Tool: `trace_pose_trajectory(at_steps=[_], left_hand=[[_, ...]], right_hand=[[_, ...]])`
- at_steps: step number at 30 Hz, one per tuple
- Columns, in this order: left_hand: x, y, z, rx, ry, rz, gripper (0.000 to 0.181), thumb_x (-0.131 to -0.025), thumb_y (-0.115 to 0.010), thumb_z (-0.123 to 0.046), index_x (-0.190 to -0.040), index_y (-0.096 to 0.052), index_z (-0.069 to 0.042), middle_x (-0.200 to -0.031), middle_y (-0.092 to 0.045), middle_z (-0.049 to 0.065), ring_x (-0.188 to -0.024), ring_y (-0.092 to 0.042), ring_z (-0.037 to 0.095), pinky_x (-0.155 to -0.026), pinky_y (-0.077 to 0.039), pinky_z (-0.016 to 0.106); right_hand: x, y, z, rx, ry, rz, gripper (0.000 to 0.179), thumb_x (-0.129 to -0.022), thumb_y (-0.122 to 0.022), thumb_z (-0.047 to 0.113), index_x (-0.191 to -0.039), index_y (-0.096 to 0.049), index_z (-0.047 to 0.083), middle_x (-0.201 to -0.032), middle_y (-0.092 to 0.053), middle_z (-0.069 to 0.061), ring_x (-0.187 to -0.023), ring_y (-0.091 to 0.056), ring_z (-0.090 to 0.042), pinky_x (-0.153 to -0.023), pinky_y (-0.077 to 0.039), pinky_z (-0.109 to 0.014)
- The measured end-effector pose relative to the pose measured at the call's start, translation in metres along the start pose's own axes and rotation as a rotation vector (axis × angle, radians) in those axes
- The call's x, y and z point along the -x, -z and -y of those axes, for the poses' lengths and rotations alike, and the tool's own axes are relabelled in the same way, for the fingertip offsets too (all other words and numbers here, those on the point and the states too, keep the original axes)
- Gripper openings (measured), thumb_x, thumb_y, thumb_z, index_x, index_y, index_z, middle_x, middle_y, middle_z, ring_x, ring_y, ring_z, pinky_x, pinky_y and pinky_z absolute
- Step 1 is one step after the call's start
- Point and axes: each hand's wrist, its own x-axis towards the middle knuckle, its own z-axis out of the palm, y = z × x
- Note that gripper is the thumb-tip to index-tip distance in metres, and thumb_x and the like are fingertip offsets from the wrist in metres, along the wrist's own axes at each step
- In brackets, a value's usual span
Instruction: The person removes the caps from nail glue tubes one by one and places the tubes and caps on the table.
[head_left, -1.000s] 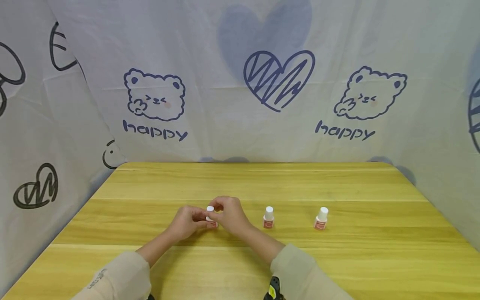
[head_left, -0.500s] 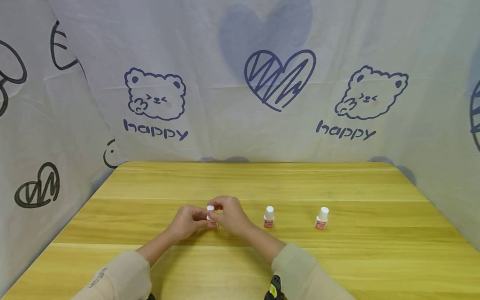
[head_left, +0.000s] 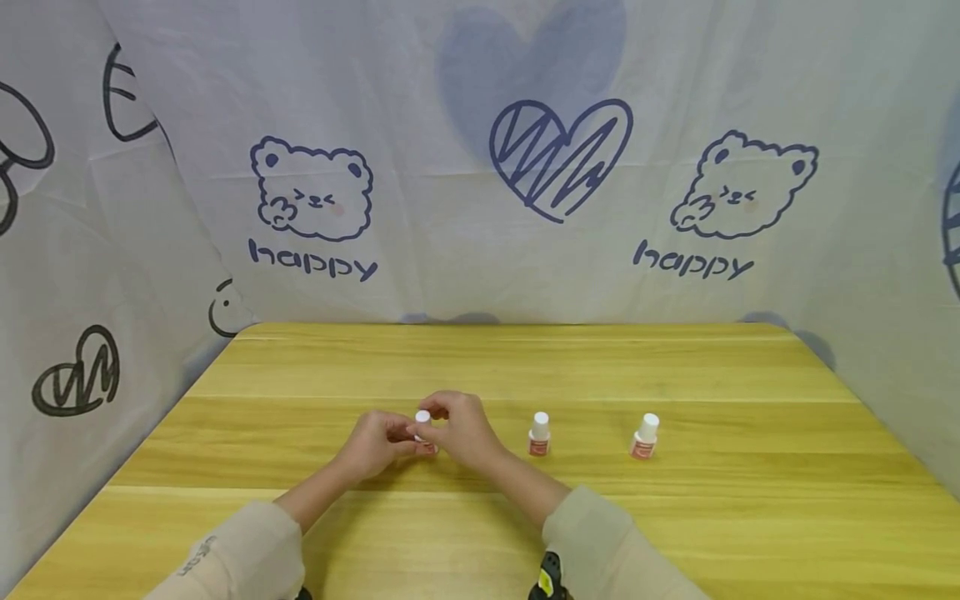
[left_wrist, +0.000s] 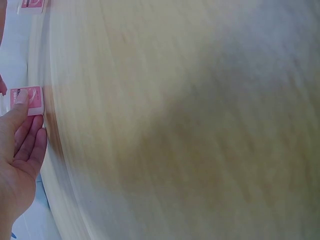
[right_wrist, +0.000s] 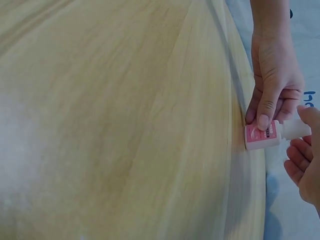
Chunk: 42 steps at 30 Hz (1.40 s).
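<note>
A small white bottle (head_left: 423, 417) with a pink label stands upright on the wooden table, left of the middle. My left hand (head_left: 369, 448) grips its body, thumb over the label, as the left wrist view shows. From the other side my right hand (head_left: 463, 435) holds the white cap (right_wrist: 298, 129) between thumb and fingers. The cap sits on the bottle's neck. Part of the bottle is hidden behind the fingers in the head view.
Two similar capped bottles stand upright to the right: a nearer one (head_left: 538, 437) and a farther one (head_left: 644, 438). The table (head_left: 480, 358) ends at a pale cloth (head_left: 450, 250) printed with bears and hearts, which also hangs along both sides.
</note>
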Motion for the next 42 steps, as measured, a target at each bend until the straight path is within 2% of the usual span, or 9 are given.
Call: trace_pose_trajectory(at_steps=[5,10,14,20,26,31,35,42], left_hand=[[-0.0003,-0.0004,0.0012,-0.011,-0.010,-0.005,0.014,-0.081,-0.067,0.001,-0.094,-0.070,0.007,-0.086,-0.071,0.018,-0.079,-0.071,0.025,-0.068,-0.056,0.023],[-0.0003,-0.0004,0.0004,-0.014,0.000,-0.010,0.015,-0.081,-0.067,0.000,-0.094,-0.070,0.007,-0.085,-0.071,0.019,-0.078,-0.071,0.024,-0.068,-0.056,0.023],[-0.0006,-0.0005,-0.0005,-0.006,0.017,-0.013,0.016,-0.081,-0.067,-0.001,-0.095,-0.069,0.007,-0.086,-0.071,0.019,-0.078,-0.071,0.024,-0.067,-0.056,0.023],[-0.0006,-0.0008,-0.0007,-0.009,0.024,-0.010,0.017,-0.081,-0.067,-0.002,-0.096,-0.070,0.007,-0.086,-0.071,0.019,-0.078,-0.071,0.024,-0.067,-0.056,0.023],[0.0001,-0.0009,-0.0003,-0.015,0.024,-0.012,0.017,-0.081,-0.067,-0.003,-0.096,-0.070,0.006,-0.087,-0.071,0.018,-0.078,-0.070,0.023,-0.066,-0.056,0.022],[0.0003,-0.0002,-0.0012,-0.014,0.031,-0.012,0.017,-0.082,-0.068,-0.004,-0.096,-0.070,0.005,-0.087,-0.072,0.017,-0.079,-0.070,0.022,-0.066,-0.055,0.021],[-0.0001,-0.0002,-0.0018,-0.008,0.036,-0.012,0.018,-0.082,-0.068,-0.005,-0.096,-0.070,0.005,-0.087,-0.072,0.017,-0.079,-0.070,0.021,-0.067,-0.055,0.022],[0.0000,-0.0004,-0.0017,-0.002,0.023,-0.010,0.017,-0.081,-0.068,-0.004,-0.095,-0.070,0.006,-0.086,-0.072,0.017,-0.079,-0.071,0.023,-0.067,-0.056,0.022]], right_hand=[[-0.0003,-0.0011,-0.0006,0.024,-0.041,-0.036,0.015,-0.079,-0.074,0.015,-0.084,-0.069,0.002,-0.084,-0.070,-0.008,-0.078,-0.061,-0.016,-0.070,-0.052,-0.024],[-0.0010,-0.0012,-0.0007,0.023,-0.039,-0.038,0.014,-0.079,-0.074,0.014,-0.081,-0.069,0.002,-0.081,-0.070,-0.008,-0.073,-0.058,-0.011,-0.066,-0.047,-0.016],[-0.0017,-0.0009,-0.0004,0.022,-0.024,-0.029,0.012,-0.080,-0.072,0.011,-0.083,-0.069,0.000,-0.081,-0.070,-0.010,-0.075,-0.060,-0.013,-0.068,-0.050,-0.018],[-0.0019,-0.0011,-0.0024,0.009,-0.010,0.003,0.010,-0.082,-0.069,0.005,-0.087,-0.069,-0.003,-0.086,-0.071,-0.013,-0.081,-0.064,-0.020,-0.074,-0.055,-0.030],[-0.0015,0.0000,-0.0016,-0.011,0.003,0.031,0.009,-0.083,-0.066,0.002,-0.088,-0.069,-0.005,-0.089,-0.070,-0.015,-0.084,-0.065,-0.022,-0.077,-0.055,-0.029],[-0.0011,0.0017,-0.0009,-0.031,0.019,0.051,0.012,-0.085,-0.064,0.000,-0.093,-0.067,-0.008,-0.094,-0.070,-0.017,-0.088,-0.065,-0.025,-0.079,-0.055,-0.034],[-0.0010,0.0027,-0.0012,-0.029,0.015,0.065,0.015,-0.085,-0.062,0.001,-0.096,-0.067,-0.008,-0.098,-0.069,-0.017,-0.090,-0.065,-0.026,-0.080,-0.055,-0.033],[-0.0009,0.0012,-0.0008,-0.018,-0.011,0.045,0.018,-0.085,-0.067,0.007,-0.096,-0.068,-0.006,-0.096,-0.070,-0.015,-0.088,-0.064,-0.023,-0.078,-0.054,-0.030]])
